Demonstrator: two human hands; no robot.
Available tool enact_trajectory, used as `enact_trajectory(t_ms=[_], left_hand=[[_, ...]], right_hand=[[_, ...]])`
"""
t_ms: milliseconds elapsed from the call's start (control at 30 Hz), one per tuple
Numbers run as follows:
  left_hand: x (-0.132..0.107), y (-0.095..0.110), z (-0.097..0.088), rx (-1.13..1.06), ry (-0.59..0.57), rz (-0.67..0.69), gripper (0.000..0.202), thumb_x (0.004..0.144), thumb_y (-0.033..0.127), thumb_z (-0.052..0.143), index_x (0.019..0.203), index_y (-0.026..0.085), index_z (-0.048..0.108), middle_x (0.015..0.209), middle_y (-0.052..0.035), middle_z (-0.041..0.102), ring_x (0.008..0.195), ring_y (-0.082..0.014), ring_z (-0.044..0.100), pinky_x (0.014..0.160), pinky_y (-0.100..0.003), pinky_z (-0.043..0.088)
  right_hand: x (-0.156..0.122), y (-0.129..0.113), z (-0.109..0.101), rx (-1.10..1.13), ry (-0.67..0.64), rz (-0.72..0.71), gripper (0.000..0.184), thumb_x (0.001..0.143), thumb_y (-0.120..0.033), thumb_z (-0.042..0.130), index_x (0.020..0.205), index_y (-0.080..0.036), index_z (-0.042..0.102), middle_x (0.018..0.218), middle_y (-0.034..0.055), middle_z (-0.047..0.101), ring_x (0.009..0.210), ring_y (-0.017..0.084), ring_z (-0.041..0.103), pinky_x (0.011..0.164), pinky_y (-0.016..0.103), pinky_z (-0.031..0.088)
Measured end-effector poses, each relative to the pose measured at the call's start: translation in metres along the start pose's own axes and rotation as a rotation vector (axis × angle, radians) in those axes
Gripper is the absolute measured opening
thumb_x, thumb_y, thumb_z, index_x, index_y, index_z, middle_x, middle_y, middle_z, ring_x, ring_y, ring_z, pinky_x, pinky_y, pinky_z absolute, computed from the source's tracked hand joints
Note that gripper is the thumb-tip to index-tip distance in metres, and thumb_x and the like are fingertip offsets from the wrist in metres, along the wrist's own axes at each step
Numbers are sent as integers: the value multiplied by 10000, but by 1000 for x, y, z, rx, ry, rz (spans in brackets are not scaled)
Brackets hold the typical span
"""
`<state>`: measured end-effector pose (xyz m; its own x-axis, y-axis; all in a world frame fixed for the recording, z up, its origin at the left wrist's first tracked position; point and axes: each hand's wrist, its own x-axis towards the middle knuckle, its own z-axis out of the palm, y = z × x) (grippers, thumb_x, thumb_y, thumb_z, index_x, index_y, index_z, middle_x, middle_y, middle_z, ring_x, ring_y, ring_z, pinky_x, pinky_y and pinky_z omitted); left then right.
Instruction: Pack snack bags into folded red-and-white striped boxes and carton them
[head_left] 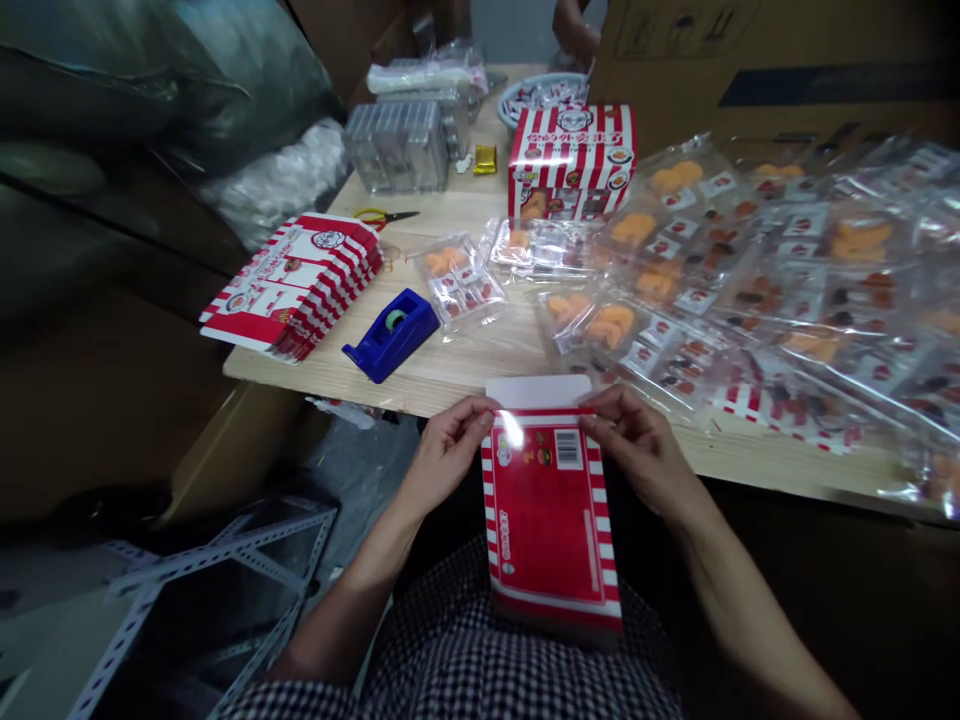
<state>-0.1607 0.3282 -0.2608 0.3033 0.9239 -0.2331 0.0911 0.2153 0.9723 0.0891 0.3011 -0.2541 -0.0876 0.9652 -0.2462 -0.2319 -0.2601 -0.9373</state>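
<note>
Head view shows our left hand (pixel 454 447) and right hand (pixel 637 440) pinching the upper corners of a rectangular red cardboard box (pixel 551 520) with white-striped borders over our black-and-white checked clothing (pixel 457 665), by the pale wooden table (pixel 514 345) bearing a blue plastic tape dispenser (pixel 386 345).

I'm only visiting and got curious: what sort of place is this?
Probably a packing workshop: a red-and-white carton is held close to a wooden table, similar cartons lie stacked on its left, and many clear packets are heaped on its right.
</note>
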Motion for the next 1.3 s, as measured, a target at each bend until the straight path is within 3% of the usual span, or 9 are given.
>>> enact_trajectory(t_ms=[100,233,367,567,667,767,967,1067,1300], left_hand=[[1,10,-3,48,-13,21,239,979,376,566,1016,180,697,942,-27,669,844,-155,581,788,-251,438],[-11,-4,-4,123,-74,-17,261,987,357,541,929,176,719,1000,-57,692,954,-193,622,881,-297,453],[-19,-21,2,130,36,40,210,946,319,617,882,178,760,1242,-89,636,1216,-232,565,1012,-303,410],[-12,-19,12,-141,144,-4,260,899,299,701,1145,214,693,945,-32,696,887,-153,643,811,-251,479],[-10,-18,11,-346,130,-60,620,842,234,765,1405,300,514,919,11,706,831,-127,658,797,-241,495],[-9,-22,7,-464,-4,-186,443,845,224,743,1280,201,660,1032,-69,749,926,-175,693,876,-292,517],[-7,-30,8,-583,-61,-232,233,805,141,699,1011,172,803,1245,-113,727,1170,-261,666,997,-354,511],[-4,-32,10,-552,-83,-219,177,790,149,722,936,166,820,1167,-118,759,1138,-273,687,991,-357,520],[7,-24,2,-280,-203,-154,365,882,295,704,1239,217,726,1166,-95,763,1013,-248,734,942,-390,556]], right_hand=[[4,-6,-1,25,-23,59,165,859,-308,774,907,-240,631,851,-18,705,744,121,670,697,240,534],[-15,18,0,10,10,175,223,817,-361,806,804,-214,638,809,-16,693,713,121,633,669,238,506],[-27,38,3,-58,145,103,233,825,-383,794,742,-207,666,776,-15,673,678,118,577,657,245,472],[-21,28,13,-69,257,17,201,779,-352,837,723,-214,701,748,-1,699,660,135,617,662,274,514],[-23,23,16,41,249,8,293,803,-292,823,1070,-317,704,862,-23,750,747,142,681,756,292,557],[-24,23,13,116,173,78,757,828,-259,802,1463,-449,436,967,-44,768,797,137,705,821,323,575],[-18,35,-2,22,28,208,216,825,-342,795,1015,-240,788,961,34,783,910,189,722,860,324,582],[-13,38,-2,74,-20,196,202,850,-365,766,1016,-253,786,1133,46,767,1058,218,708,987,380,549],[-5,28,7,76,-125,183,307,907,-376,698,1205,-318,741,1315,26,705,1294,239,609,1153,452,426]])
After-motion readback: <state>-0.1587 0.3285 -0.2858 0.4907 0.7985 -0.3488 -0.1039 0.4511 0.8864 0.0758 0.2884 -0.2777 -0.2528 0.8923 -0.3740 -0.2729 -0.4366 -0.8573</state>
